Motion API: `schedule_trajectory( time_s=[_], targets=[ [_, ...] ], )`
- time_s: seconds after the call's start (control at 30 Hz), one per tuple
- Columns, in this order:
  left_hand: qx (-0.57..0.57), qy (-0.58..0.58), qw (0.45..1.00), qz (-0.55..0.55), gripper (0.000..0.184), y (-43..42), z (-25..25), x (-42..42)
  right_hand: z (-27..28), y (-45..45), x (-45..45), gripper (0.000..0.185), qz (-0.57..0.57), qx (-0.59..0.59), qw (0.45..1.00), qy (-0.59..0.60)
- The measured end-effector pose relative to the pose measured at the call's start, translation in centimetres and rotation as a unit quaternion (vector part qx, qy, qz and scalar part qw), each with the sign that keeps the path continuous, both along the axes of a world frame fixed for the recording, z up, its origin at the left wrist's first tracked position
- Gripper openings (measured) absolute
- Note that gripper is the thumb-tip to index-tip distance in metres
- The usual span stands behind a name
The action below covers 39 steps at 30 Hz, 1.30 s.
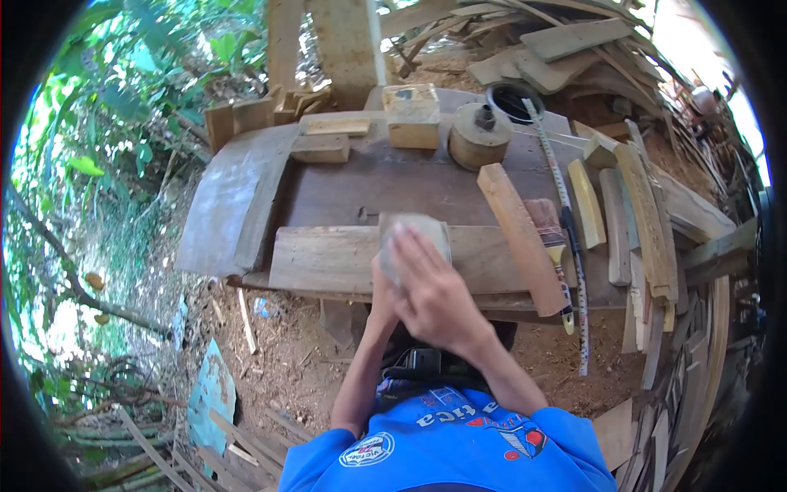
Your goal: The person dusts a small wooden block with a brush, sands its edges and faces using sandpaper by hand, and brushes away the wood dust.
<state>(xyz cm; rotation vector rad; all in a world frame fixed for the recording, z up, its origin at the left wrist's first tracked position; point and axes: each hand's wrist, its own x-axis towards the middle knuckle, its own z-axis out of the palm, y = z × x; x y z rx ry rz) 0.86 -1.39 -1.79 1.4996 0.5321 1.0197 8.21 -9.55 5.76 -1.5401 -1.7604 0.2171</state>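
A wide wooden board (328, 256) lies along the front edge of the workbench (377, 184). Over its middle, my right hand (430, 291) presses a greyish flat piece (422, 230), its fingers stretched forward together on top of it. My left hand (384, 291) is beside and partly under my right hand, at the board's near edge; its fingers are mostly hidden. To the right, a reddish wooden block (520, 238) lies slanted across the board's end, with a paintbrush (551, 238) and a measuring tape (551, 156) next to it.
At the back of the bench stand a round container (478, 141), a wooden block (413, 127) and a dark bowl (512, 102). Wood strips (648, 213) lie at the right. Scrap wood is heaped behind; a bluish sheet (211, 394) lies on the ground at left.
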Motion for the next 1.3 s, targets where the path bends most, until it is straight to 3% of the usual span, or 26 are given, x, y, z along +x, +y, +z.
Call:
schedule_trajectory(
  time_s=[0.27, 0.4, 0.53, 0.63, 0.77, 0.83, 1.0, 1.07, 1.2, 1.3],
  targets=[
    [-0.027, 0.020, 0.998, 0.045, 0.027, -0.8, -1.0, 0.4, 0.3, 1.5, -1.8, 0.046, -0.117, -0.029, 0.986, -0.111],
    [-0.038, 0.021, 0.997, 0.058, 0.028, -1.4, -1.4, -0.1, -0.6, 0.0, -2.5, 0.045, -0.086, 0.026, 0.993, -0.071],
    [-0.042, 0.024, 0.997, 0.058, 0.028, -1.7, -1.5, -0.1, -0.5, -0.3, -3.4, 0.046, -0.116, 0.026, 0.984, -0.136],
    [-0.046, 0.024, 0.997, 0.059, 0.029, -2.2, -1.7, -0.1, -0.1, 0.6, -2.8, 0.048, -0.139, 0.027, 0.987, -0.080],
    [-0.047, 0.027, 0.997, 0.062, 0.030, -2.3, -1.8, -0.5, 0.3, 1.2, -2.8, 0.054, -0.171, -0.013, 0.977, -0.128],
    [-0.050, 0.024, 0.996, 0.068, 0.030, -2.6, -2.0, -0.8, 0.2, 0.1, -3.4, 0.058, -0.165, 0.013, 0.982, -0.096],
    [-0.056, 0.029, 0.995, 0.073, 0.031, -2.4, -2.0, -1.0, -0.1, 1.4, -2.6, 0.067, -0.184, -0.054, 0.977, -0.092],
    [-0.054, 0.031, 0.995, 0.075, 0.031, -2.4, -2.2, -1.2, 0.4, -0.6, -4.4, 0.070, -0.180, -0.020, 0.983, -0.041],
    [-0.060, 0.037, 0.994, 0.077, 0.032, -2.6, -2.4, -1.3, -0.2, 3.0, -1.9, 0.076, -0.198, -0.032, 0.977, -0.077],
    [-0.057, 0.035, 0.995, 0.079, 0.032, -2.4, -2.3, -1.0, -0.2, 0.7, -4.1, 0.078, -0.199, -0.031, 0.975, -0.092]
  ],
)
